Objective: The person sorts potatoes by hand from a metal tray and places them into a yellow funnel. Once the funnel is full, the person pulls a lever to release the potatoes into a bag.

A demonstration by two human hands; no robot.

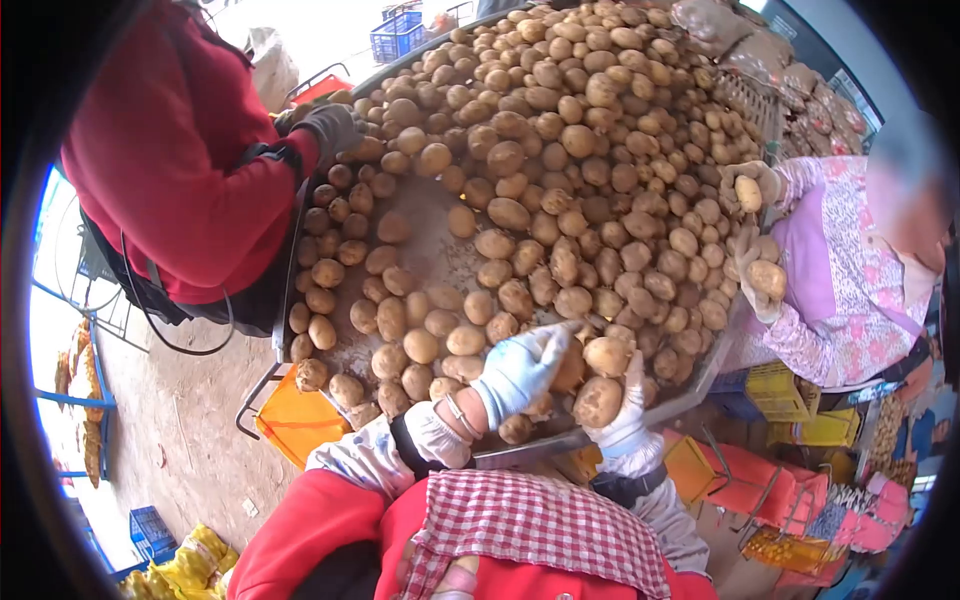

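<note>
My left hand [522, 372], in a light blue glove, has its fingers curled over a brown potato [570, 368], which they partly hide. Just to its right, my right hand [622, 425] in a whitish glove grips a large potato [597, 402] against its palm. Another potato [607, 356] rests directly above that one, touching the fingers. Both hands are over the near edge of a metal sorting table [425, 235], which bears a big heap of loose potatoes [560, 130].
At the left, a person in a red top reaches in with a dark-gloved hand [335, 130]. Across to the right, another person's gloved hands hold potatoes [768, 280]. An orange container [298, 418] hangs by the near left corner; yellow crates [780, 392] stand at right.
</note>
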